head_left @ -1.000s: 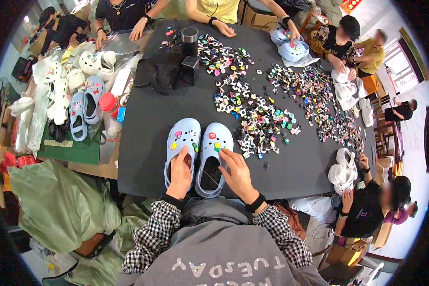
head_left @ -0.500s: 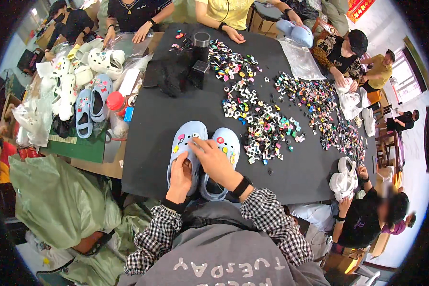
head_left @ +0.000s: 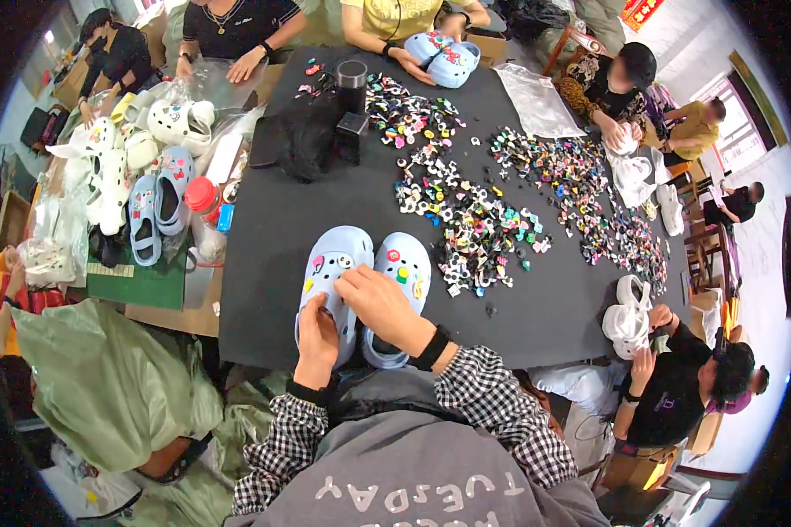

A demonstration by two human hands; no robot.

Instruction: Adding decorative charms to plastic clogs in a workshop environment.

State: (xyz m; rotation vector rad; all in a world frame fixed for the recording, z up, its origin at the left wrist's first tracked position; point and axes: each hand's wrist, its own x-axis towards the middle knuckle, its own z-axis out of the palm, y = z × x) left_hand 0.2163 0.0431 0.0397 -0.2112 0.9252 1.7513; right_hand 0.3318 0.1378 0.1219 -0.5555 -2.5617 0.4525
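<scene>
A pair of light blue clogs lies side by side in front of me, toes pointing away. On the left clog, pink, yellow and black-and-white charms show. The right clog carries red, green and yellow ones. My left hand is closed round the near left side of the left clog. Fingers of my right hand are pinched together against that clog's perforated top; whatever they hold is hidden. My right wrist and hand cover part of the right clog.
Heaps of small colourful charms spread over the black tabletop. A dark cylinder stands behind. More clogs and a red-lidded jar crowd the left table. Co-workers handle white shoes at right and blue clogs opposite.
My right fingers have moved slightly toward me on the left clog and closed into a pinch, uncovering a black-and-white charm. Opposite, a co-worker has brought blue clogs over the table.
</scene>
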